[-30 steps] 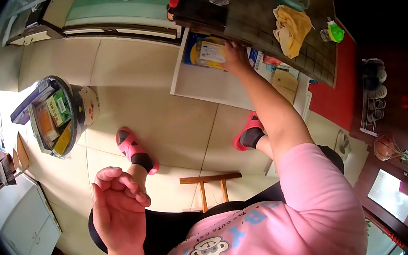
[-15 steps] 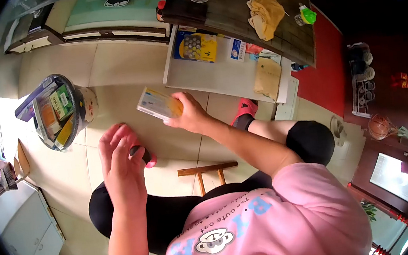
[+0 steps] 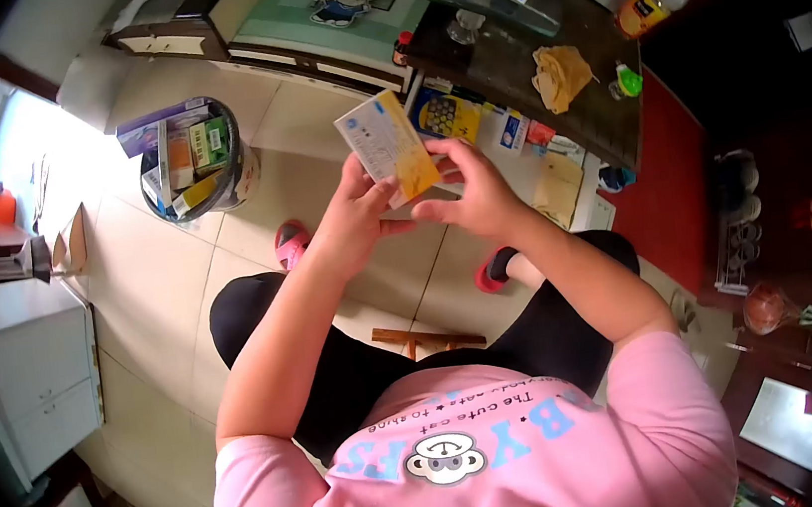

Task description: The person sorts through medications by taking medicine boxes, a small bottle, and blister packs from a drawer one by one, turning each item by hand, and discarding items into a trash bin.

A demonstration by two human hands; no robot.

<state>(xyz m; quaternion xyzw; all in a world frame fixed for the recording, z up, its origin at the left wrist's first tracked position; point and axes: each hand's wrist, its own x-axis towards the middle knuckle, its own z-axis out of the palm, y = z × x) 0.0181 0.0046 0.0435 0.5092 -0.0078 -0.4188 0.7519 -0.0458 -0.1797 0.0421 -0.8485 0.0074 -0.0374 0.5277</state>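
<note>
A flat white-and-yellow medicine box is held up in front of me, tilted, its printed face towards me. My left hand grips its lower left edge, thumb lying across the face. Beside the lower right edge is my right hand, thumb and fingers apart; its fingertips reach the box's edge, and whether they press on it is hard to see. Behind the box an open drawer holds a blue-and-yellow pack, a small white-and-blue box and a brown paper packet.
A round bin full of several boxes stands on the tiled floor to the left. Above the drawer, a dark tabletop carries a crumpled tan cloth and a green-capped bottle. A wooden stool is below me.
My left hand has come up from the left and taken hold of the medicine box. The box moved right and up, its face turned towards me. My right hand has loosened. The view has shifted.
</note>
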